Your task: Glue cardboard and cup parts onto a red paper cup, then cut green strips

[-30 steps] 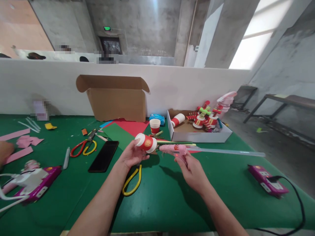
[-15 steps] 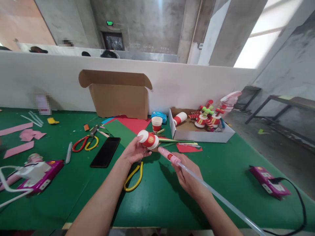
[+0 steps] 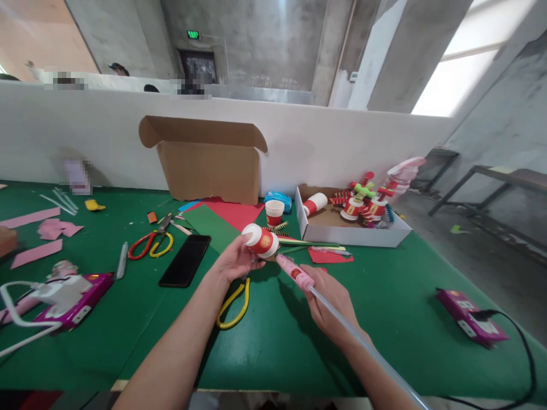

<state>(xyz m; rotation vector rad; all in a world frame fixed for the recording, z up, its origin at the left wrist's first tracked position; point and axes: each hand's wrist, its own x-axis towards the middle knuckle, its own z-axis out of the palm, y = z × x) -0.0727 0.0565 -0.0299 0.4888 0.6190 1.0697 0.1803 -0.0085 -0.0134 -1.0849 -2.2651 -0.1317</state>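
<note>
My left hand (image 3: 236, 259) is closed around a red-and-white paper cup (image 3: 264, 242) with a gold emblem, tipped on its side above the table. My right hand (image 3: 330, 300) grips a pink hot glue gun (image 3: 296, 273), from whose back a long clear glue stick (image 3: 354, 335) runs down toward me. The gun's nozzle is close to the cup's right end; whether they touch I cannot tell. Below my left hand lie scissors with yellow handles (image 3: 234, 307), their blades mostly hidden. Green and red paper sheets (image 3: 213, 225) lie behind the cup.
A white box (image 3: 354, 234) at the right holds cup figures and a loose cup. Another cup (image 3: 274, 212) stands behind my hands. A phone (image 3: 185, 261), red-and-yellow scissors (image 3: 156, 239) and a purple power strip (image 3: 88, 299) lie left; another strip (image 3: 470, 319) right. Someone's hand (image 3: 7, 241) shows far left.
The view has shifted slightly. Both hands keep nearly the same pose, with the glue gun's nozzle near the cup. Another person's hand has come further into view at the left edge.
</note>
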